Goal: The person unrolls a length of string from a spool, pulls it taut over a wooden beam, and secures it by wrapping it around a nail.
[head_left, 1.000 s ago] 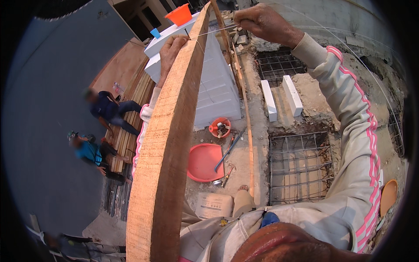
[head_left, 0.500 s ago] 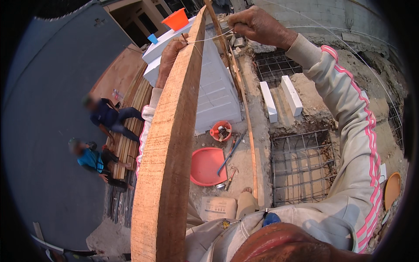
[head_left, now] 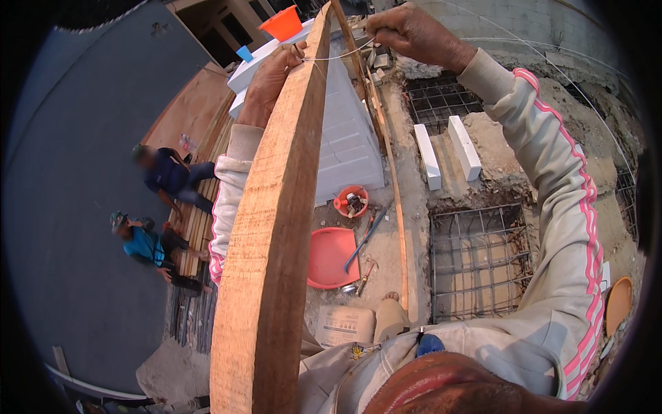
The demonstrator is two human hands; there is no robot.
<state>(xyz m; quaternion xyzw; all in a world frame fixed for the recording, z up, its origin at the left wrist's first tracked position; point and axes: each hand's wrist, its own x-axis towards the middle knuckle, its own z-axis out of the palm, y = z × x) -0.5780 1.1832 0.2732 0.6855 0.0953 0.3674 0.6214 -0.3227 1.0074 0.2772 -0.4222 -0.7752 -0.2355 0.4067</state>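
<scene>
Grey wall (head_left: 89,179), timber beam (head_left: 269,228) cropped; left fingers (head_left: 290,58) closed on half-hidden nail (head_left: 296,48), right fingers (head_left: 380,32) pinching white string (head_left: 345,55).

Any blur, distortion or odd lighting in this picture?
Head view: black fisheye rim, wooden beam slightly bowed; head view: the beam's left face bright, its right face shaded; head view: left hand and right hand fairly sharp, seated person in dark blue blurred at the head.
</scene>
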